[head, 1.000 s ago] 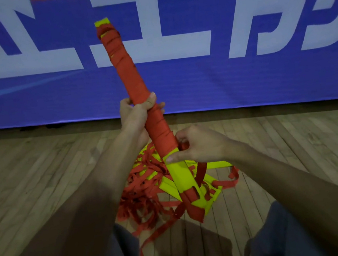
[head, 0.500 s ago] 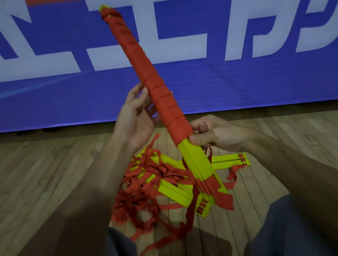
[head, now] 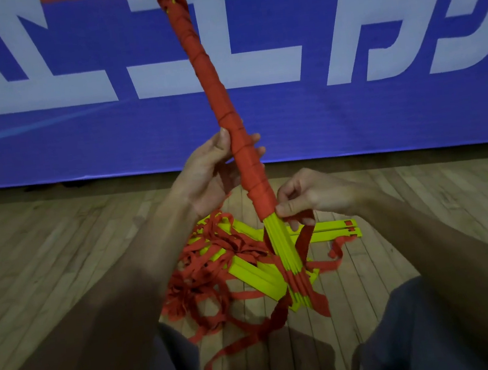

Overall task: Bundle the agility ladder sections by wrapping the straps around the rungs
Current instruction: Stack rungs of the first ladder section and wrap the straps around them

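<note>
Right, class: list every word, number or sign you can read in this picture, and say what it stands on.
Blue banner: large white characters, cut off at the picture's top edge; none can be read whole.
Yellow rungs and red strap: no print visible.

The top of the wrapped bundle (head: 229, 119) runs off the upper edge. My left hand (head: 208, 176) has its fingers mostly hidden behind it. On the floor (head: 63, 266), straps (head: 197, 269) bury perhaps several rungs (head: 256, 274).

Strap tangle (head: 206, 265) and loose rungs (head: 327, 232) crowding the middle, bare floorboards (head: 46, 253) open left and right
</note>
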